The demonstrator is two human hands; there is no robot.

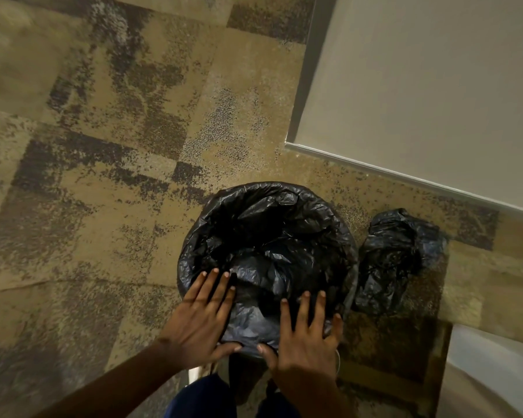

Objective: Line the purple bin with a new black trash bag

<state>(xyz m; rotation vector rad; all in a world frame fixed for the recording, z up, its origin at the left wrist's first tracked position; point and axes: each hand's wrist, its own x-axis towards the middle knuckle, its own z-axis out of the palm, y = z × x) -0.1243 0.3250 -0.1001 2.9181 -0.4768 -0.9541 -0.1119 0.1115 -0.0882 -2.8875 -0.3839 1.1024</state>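
A round bin stands on the carpet at lower centre, its purple wall hidden under the black trash bag (266, 233) that drapes over the whole rim and sags inside. My left hand (201, 318) lies flat on the bag at the near left rim, fingers spread, thumb under the folded edge. On the near right rim my right hand (307, 336) lies the same way, fingers apart and thumb tucked at the bag's edge. Both palms press on the plastic.
A second, filled black bag (396, 260) lies on the carpet just right of the bin. A pale wall corner with a grey baseboard (375, 170) runs behind them. A white object (492, 372) sits at the lower right. My legs and shoes are directly below the bin.
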